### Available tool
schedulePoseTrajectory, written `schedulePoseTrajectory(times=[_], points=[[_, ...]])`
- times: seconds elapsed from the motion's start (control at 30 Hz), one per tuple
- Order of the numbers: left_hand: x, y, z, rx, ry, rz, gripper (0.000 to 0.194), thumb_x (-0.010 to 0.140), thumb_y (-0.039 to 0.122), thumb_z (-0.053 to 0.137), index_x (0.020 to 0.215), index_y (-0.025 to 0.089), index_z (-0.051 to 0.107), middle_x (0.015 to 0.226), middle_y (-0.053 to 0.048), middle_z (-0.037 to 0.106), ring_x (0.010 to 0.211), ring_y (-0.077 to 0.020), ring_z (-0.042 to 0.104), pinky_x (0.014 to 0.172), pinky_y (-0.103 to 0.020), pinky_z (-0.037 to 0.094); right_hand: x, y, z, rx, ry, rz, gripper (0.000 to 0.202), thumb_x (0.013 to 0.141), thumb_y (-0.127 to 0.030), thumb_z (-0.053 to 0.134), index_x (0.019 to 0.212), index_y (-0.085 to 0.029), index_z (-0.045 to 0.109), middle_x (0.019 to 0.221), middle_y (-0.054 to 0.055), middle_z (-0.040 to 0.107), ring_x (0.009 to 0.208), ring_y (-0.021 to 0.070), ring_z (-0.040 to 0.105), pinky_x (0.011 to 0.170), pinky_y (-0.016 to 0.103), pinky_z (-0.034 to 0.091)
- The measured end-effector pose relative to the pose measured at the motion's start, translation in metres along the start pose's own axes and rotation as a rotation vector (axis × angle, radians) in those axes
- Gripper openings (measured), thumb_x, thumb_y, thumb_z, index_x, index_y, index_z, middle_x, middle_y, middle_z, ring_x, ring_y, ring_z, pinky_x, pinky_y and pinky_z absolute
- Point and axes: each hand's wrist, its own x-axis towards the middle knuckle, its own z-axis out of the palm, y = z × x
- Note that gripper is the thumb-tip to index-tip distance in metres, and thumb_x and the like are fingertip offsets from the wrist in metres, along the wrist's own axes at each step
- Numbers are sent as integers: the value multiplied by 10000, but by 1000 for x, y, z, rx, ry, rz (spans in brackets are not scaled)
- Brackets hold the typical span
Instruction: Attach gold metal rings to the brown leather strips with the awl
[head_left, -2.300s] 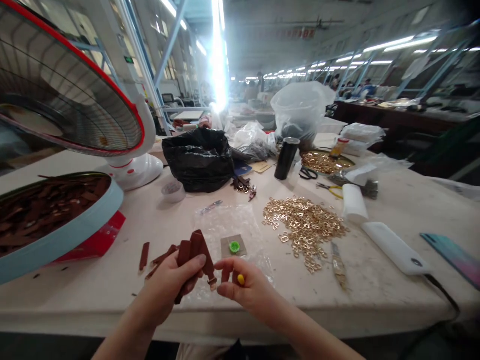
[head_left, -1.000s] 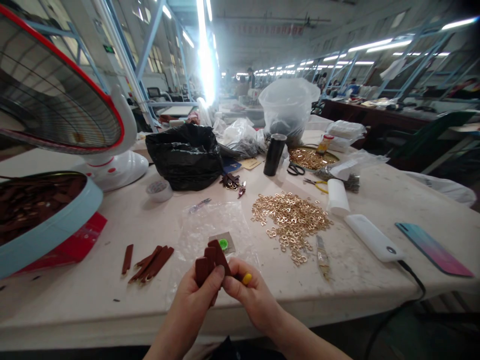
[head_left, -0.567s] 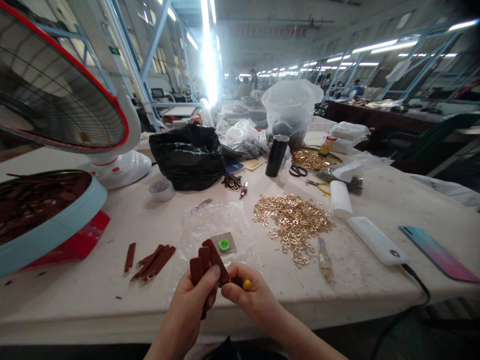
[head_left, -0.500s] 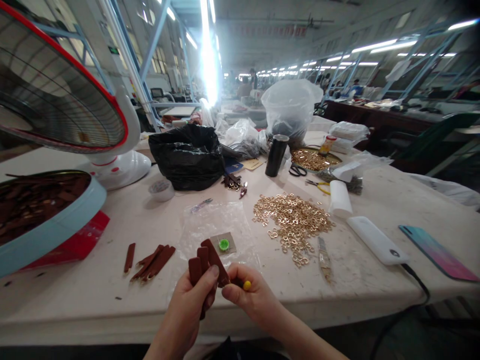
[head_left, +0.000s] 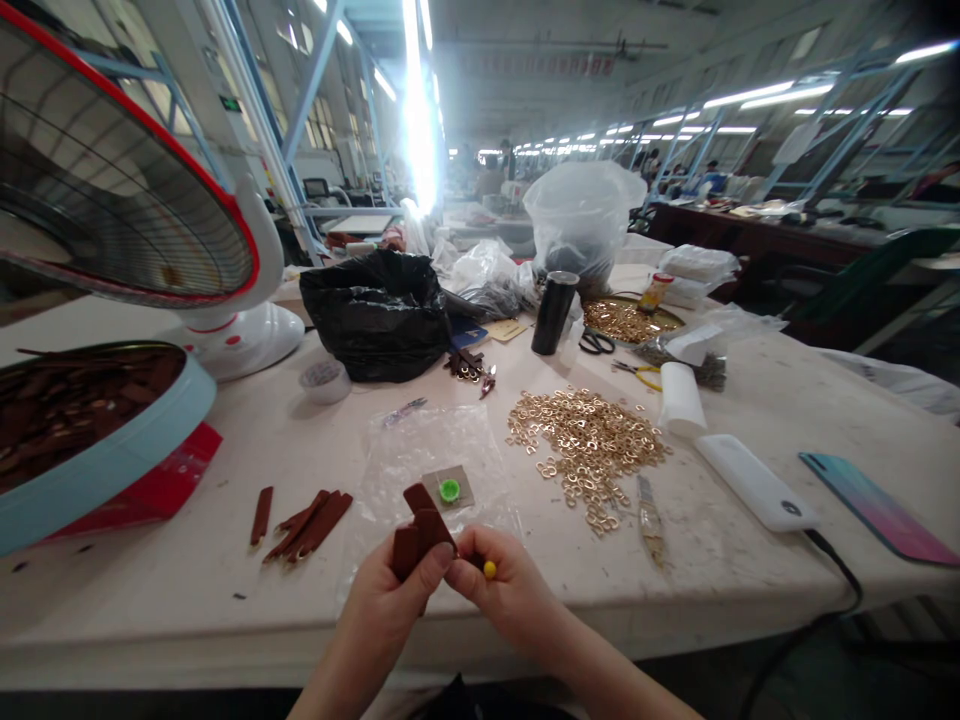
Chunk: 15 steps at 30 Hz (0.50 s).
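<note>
My left hand is closed around several brown leather strips, which fan out above its thumb. My right hand touches it at the thumb and is pinched at the lower end of one strip. A yellow ball-shaped end of a thin tool pokes out of the right fist; its tip is hidden. Just beyond the hands, a small metal plate with a green round piece lies on a clear plastic sheet. More leather strips with gold rings at their ends lie to the left.
Gold rings are heaped right of centre, beside a small clear packet. A blue tub of strips and a fan stand left. A black bag is behind. A white power bank and phone lie right.
The strips in my left hand have shifted and bunched closer together, lower and a little to the right. My left hand has drawn nearer to the right one.
</note>
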Motion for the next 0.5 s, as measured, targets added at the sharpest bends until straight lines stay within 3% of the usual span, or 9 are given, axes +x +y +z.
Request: schedulePoseTrajectory(times=[0.3,0.43,0.5], points=[[4,-8,-6,86,-48,47,300,607,446,657,526,194,515,416,68,371,409,-93,306,388,-217,201,-4,1,-2,-313,-32,-99,166,798,-262,533,654,-188,494,635,-17,481,597,122,424,557,240,316],[7,-13,-7,70,-211,-79,377,620,536,618,528,203,466,388,79,345,374,-81,266,374,-218,170,-5,0,-2,-442,-46,-226,176,811,-229,494,640,-195,466,641,-4,482,598,134,434,542,246,304],[7,-15,-6,16,-216,-129,395,641,557,590,556,200,444,381,90,335,369,-68,247,382,-208,160,-6,2,-1,-504,-50,-282,180,824,-227,467,647,-195,464,653,9,489,590,140,438,532,253,298]])
